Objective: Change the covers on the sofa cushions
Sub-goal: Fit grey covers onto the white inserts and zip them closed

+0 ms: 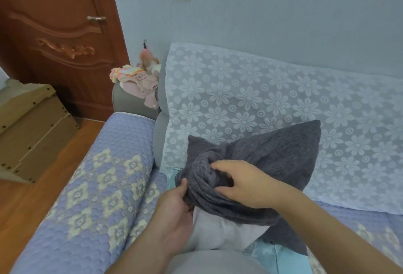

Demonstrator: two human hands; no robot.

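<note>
A dark grey knitted cushion cover point(272, 154) lies on the sofa seat, bunched at its near left end. The white inner cushion point(220, 232) sticks out of the cover's open end toward me. My left hand point(174, 215) pinches the cover's edge at the opening, thumb on top. My right hand point(242, 183) grips the bunched knit from above, fingers curled into the folds. A light teal patterned fabric point(281, 256) lies under the cushion on the seat.
The sofa has a blue quilted armrest point(104, 186) at left and a white floral lace throw point(250, 99) over the backrest. A heap of pink and pastel clothes point(139, 82) sits on the grey corner. A wooden door point(54, 34) and cardboard boxes point(28, 125) stand at left.
</note>
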